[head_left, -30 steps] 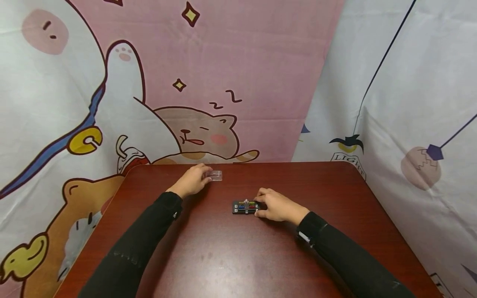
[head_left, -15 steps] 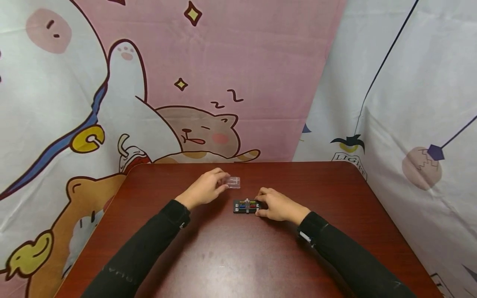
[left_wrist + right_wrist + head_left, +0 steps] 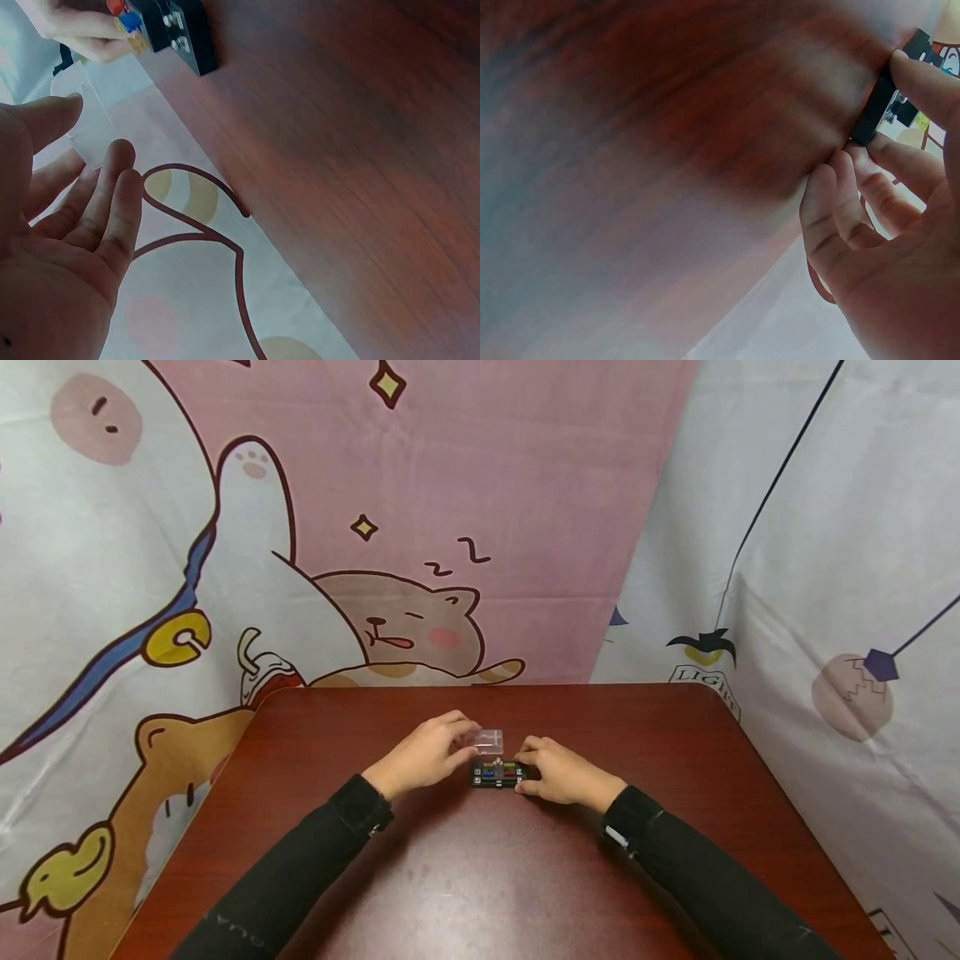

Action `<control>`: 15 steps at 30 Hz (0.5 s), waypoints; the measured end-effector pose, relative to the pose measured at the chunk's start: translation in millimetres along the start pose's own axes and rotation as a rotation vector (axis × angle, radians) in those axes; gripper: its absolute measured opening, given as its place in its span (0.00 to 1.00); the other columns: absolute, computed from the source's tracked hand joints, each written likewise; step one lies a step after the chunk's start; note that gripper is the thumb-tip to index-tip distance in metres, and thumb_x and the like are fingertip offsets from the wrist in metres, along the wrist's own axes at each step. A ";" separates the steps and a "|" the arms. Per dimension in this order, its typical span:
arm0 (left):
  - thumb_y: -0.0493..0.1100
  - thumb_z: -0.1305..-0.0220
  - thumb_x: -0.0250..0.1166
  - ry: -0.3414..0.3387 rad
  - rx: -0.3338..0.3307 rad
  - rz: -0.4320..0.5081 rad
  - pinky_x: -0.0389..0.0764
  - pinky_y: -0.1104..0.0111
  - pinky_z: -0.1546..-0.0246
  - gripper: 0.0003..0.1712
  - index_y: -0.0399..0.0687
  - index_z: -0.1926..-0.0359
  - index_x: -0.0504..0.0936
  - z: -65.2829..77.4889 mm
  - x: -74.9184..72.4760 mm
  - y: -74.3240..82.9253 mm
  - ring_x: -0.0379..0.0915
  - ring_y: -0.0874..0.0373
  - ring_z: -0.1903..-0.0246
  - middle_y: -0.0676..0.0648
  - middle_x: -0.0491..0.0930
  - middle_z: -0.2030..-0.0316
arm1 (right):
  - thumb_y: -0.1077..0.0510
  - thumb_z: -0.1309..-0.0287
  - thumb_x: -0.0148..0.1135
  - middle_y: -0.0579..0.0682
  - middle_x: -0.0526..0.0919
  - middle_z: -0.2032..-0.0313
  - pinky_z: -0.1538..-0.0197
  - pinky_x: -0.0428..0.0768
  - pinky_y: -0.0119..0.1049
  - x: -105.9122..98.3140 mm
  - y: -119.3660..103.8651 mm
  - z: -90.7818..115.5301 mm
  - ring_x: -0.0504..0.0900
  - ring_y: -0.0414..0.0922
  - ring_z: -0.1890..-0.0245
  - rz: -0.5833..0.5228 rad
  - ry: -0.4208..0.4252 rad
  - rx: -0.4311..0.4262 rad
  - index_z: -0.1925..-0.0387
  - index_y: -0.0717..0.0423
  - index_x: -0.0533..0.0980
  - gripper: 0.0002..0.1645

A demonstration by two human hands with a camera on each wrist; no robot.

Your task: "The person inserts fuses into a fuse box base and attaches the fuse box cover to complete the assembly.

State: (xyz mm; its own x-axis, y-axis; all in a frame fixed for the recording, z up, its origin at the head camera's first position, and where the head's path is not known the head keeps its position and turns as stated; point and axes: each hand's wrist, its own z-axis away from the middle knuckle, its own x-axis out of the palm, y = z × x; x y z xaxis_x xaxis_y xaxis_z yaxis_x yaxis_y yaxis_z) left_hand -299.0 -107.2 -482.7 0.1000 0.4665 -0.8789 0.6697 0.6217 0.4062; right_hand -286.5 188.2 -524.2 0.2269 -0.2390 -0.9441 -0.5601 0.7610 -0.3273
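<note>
A small black fuse box (image 3: 487,782) with blue, red and yellow blade fuses lies on the table. My right hand (image 3: 561,773) grips its right end between thumb and fingers; in the right wrist view, thumb and fingertips press opposite edges of the black base (image 3: 874,111). Just beyond the fuse box, my left hand (image 3: 425,750) pinches a clear plastic cover (image 3: 491,742) by its left end. Seen from the left wrist, the transparent cover (image 3: 91,124) sits between thumb and fingertips, apart from the fuse box (image 3: 196,41).
The reddish-brown wooden table (image 3: 465,877) stretches around both hands. Behind its far edge hangs a printed cartoon curtain (image 3: 555,527), and a pale curtain (image 3: 825,568) borders the right side.
My left hand has carried the clear cover rightward and nearer, from the back of the table to just behind the fuse box. The right hand has stayed on the fuse box.
</note>
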 end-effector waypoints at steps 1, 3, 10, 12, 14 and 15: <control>0.47 0.23 0.73 -0.002 0.001 0.002 0.84 0.65 0.55 0.22 0.46 0.34 0.85 0.2 1.0 1.2 0.83 0.58 0.55 0.49 0.84 0.48 | 0.42 0.30 0.76 0.48 0.82 0.42 0.36 0.83 0.49 -0.2 -0.1 0.1 0.81 0.48 0.40 -0.001 0.001 -0.001 0.33 0.57 0.84 0.33; 0.48 0.22 0.72 -0.011 0.001 0.000 0.85 0.66 0.55 0.23 0.47 0.33 0.85 0.7 3.0 4.0 0.83 0.59 0.55 0.50 0.84 0.47 | 0.42 0.30 0.76 0.48 0.82 0.42 0.37 0.83 0.49 -0.5 -0.2 0.4 0.81 0.48 0.41 -0.003 0.002 -0.005 0.33 0.57 0.84 0.33; 0.49 0.22 0.72 -0.032 0.026 -0.014 0.84 0.68 0.57 0.22 0.47 0.34 0.85 1.4 8.1 12.7 0.81 0.63 0.58 0.50 0.85 0.46 | 0.42 0.29 0.76 0.48 0.82 0.42 0.37 0.83 0.49 0.8 -0.3 1.3 0.81 0.48 0.41 0.011 0.013 -0.017 0.32 0.57 0.84 0.33; 0.49 0.23 0.73 -0.032 0.037 -0.015 0.83 0.68 0.58 0.22 0.47 0.34 0.86 1.3 8.1 15.7 0.80 0.63 0.59 0.50 0.84 0.46 | 0.42 0.30 0.76 0.48 0.82 0.42 0.37 0.83 0.49 0.8 -0.4 1.7 0.81 0.48 0.41 0.009 0.018 -0.018 0.32 0.57 0.84 0.33; 0.49 0.23 0.73 -0.027 0.051 -0.020 0.83 0.69 0.58 0.22 0.47 0.35 0.86 1.0 8.9 17.5 0.79 0.63 0.59 0.51 0.84 0.46 | 0.42 0.29 0.76 0.48 0.82 0.42 0.38 0.83 0.49 0.9 -0.3 2.3 0.81 0.48 0.41 0.010 0.020 -0.018 0.32 0.57 0.83 0.34; 0.49 0.23 0.73 -0.026 0.055 -0.024 0.83 0.69 0.58 0.22 0.47 0.35 0.86 0.9 9.3 18.3 0.79 0.62 0.60 0.51 0.84 0.45 | 0.42 0.29 0.76 0.48 0.82 0.42 0.38 0.83 0.49 0.8 -0.2 2.6 0.81 0.47 0.41 0.009 0.020 -0.017 0.32 0.57 0.83 0.34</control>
State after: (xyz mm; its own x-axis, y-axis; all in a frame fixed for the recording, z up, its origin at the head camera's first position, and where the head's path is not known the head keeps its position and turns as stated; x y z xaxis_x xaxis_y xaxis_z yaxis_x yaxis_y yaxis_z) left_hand -285.2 -92.1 -483.7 0.1021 0.4351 -0.8946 0.7117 0.5963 0.3713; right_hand -284.1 189.4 -524.8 0.2054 -0.2444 -0.9477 -0.5758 0.7528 -0.3189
